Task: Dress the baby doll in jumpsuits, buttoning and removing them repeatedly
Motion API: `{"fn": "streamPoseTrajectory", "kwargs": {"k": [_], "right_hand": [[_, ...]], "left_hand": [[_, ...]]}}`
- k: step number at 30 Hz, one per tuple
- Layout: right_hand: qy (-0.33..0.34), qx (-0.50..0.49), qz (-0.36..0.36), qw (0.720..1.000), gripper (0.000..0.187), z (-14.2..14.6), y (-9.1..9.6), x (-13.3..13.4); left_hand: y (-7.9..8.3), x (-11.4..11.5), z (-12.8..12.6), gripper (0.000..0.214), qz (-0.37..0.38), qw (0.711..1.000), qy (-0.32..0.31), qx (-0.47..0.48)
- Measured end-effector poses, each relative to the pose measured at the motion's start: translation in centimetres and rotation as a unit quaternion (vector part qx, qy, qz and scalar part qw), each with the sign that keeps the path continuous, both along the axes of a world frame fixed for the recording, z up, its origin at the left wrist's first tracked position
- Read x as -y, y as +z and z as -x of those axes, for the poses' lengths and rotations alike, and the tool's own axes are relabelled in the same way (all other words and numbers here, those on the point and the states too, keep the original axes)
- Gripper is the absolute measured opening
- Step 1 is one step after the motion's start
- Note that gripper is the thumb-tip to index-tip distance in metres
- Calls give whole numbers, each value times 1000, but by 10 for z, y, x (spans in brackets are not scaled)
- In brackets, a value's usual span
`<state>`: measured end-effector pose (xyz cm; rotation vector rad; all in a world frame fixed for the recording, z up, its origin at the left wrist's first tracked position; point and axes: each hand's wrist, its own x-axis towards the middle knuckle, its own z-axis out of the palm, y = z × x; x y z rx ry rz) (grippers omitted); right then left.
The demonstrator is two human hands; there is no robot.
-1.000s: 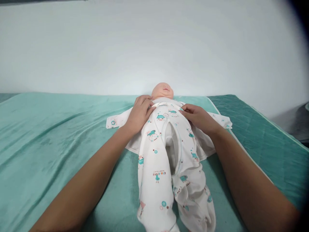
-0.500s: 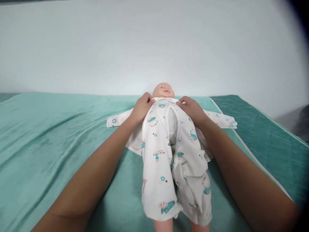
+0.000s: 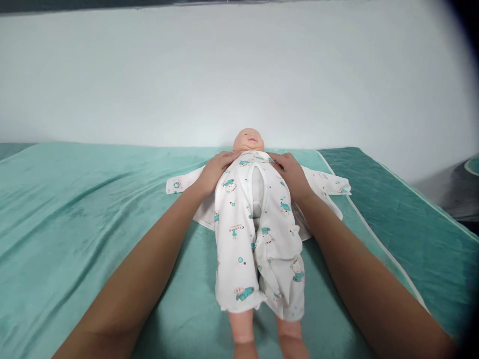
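Observation:
A baby doll (image 3: 248,141) lies on its back with its head toward the wall and its bare lower legs toward me. White printed baby pants (image 3: 234,227), split at the crotch, cover it from the chest to below the knees. My left hand (image 3: 219,169) rests on the doll's left-of-view side at the top of the pants, fingers stretched out. On the opposite side, my right hand (image 3: 290,172) lies against the top edge with its fingers extended. A matching white shirt (image 3: 324,183) is spread beneath the doll, sleeves out to both sides; the arms are hidden.
A light green blanket (image 3: 93,214) with a few creases covers the surface. Darker quilted green fabric (image 3: 389,214) shows at the right, beyond a pale edging. A white wall (image 3: 224,75) stands behind, and a dark object (image 3: 464,192) sits at the far right.
Both hands have eased from pinching the top of the pants to lying flatter along the doll's sides. The view has shifted slightly, and more of the doll's legs shows.

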<state>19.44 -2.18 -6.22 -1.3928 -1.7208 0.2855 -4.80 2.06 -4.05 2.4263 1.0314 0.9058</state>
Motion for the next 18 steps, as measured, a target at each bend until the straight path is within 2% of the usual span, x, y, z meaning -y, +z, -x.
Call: {"fn": "streamPoseTrajectory", "kwargs": {"k": [5, 10, 15, 18], "right_hand": [[-1, -34, 4, 999, 44, -1, -6, 6], [25, -16, 15, 999, 44, -3, -5, 6], [68, 31, 47, 996, 46, -5, 0, 4], [45, 19, 54, 997, 43, -5, 0, 6]], "left_hand": [[-11, 11, 11, 50, -37, 998, 36, -40], [-21, 17, 17, 48, -49, 993, 91, -63], [-20, 23, 16, 48, -57, 990, 101, -76], [-17, 26, 16, 47, -58, 991, 103, -65]]}}
